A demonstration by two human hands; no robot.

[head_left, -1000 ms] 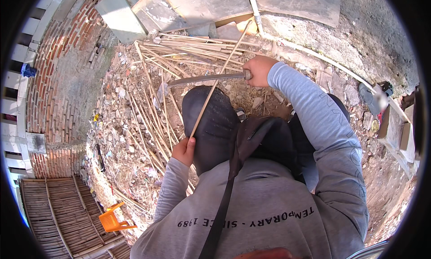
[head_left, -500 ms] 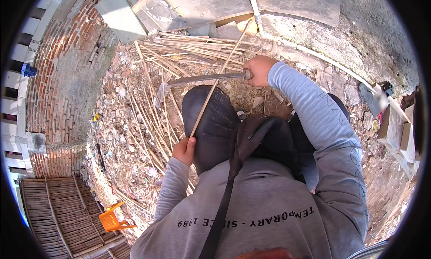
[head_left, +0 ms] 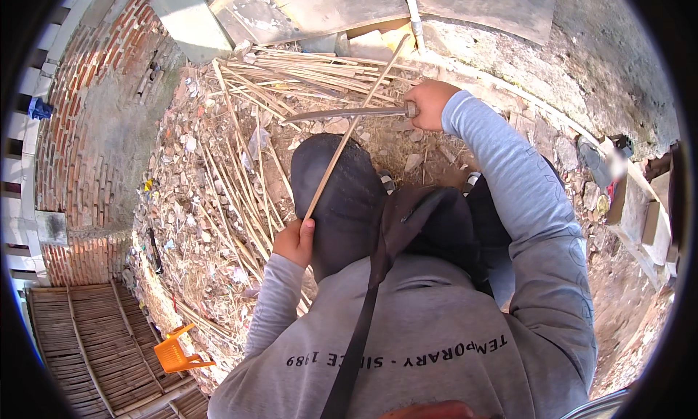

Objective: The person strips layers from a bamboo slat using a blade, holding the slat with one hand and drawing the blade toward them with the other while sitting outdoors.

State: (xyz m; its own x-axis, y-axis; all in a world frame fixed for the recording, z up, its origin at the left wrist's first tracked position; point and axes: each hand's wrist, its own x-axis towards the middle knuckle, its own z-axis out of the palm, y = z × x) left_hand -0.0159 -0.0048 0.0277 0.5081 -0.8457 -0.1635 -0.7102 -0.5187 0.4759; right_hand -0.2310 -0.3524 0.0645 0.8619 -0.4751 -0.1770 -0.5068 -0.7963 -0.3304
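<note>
work on bamboo strip (head_left: 342, 146) partway: left hand (head_left: 294, 241) fingers wrapped round its near end, right hand (head_left: 430, 103) fisted on long blade (head_left: 342, 114) laid across it, split strips (head_left: 240, 179) strewn around.

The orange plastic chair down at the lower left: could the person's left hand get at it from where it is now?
Probably not: the left hand grips a thin cane, and the orange chair sits well apart, beyond littered ground.
</note>
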